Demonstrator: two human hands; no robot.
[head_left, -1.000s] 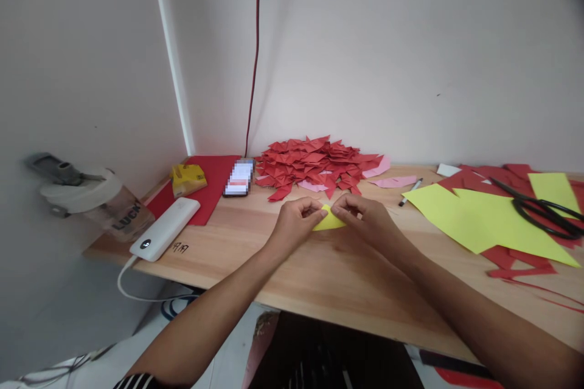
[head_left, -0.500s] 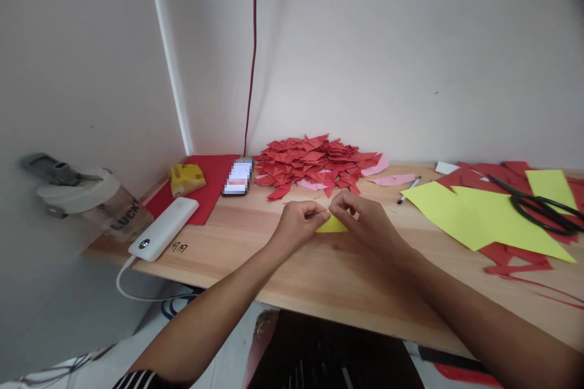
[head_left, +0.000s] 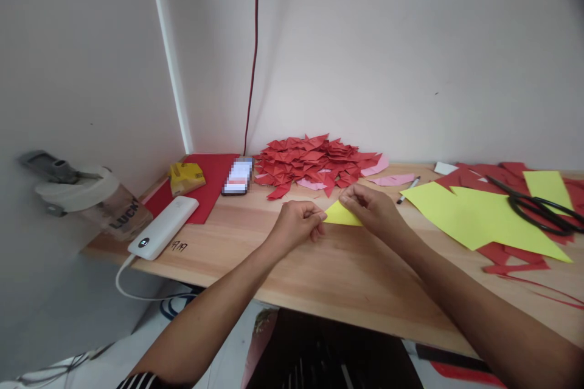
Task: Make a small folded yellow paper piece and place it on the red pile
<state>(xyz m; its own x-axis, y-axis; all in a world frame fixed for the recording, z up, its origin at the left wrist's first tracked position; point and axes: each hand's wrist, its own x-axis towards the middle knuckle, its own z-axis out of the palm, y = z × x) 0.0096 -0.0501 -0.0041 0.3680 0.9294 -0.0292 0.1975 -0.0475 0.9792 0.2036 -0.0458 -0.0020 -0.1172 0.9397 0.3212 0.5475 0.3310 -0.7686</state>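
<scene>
A small piece of yellow paper (head_left: 343, 214) is held between my two hands, just above the wooden table. My left hand (head_left: 297, 223) pinches its left corner between thumb and forefinger. At the upper edge, my right hand (head_left: 371, 206) grips the paper with its fingertips and hides its right side. The visible part looks like a triangle; whether it is folded I cannot tell. Behind the hands lies a heap of folded red paper pieces (head_left: 310, 161), with pink paper strips (head_left: 393, 180) at its right.
Scissors (head_left: 538, 206) lie at right on a large yellow sheet (head_left: 483, 216) and red scraps (head_left: 513, 255). A pen (head_left: 408, 189) lies nearby. On the left are a phone (head_left: 237, 177), a power bank (head_left: 164, 228), a yellow packet (head_left: 187, 178), a red sheet (head_left: 219, 173) and a bottle (head_left: 98, 197).
My right hand has shifted right and slightly up, away from my left hand. More of the yellow paper now shows between them. My left hand has barely moved.
</scene>
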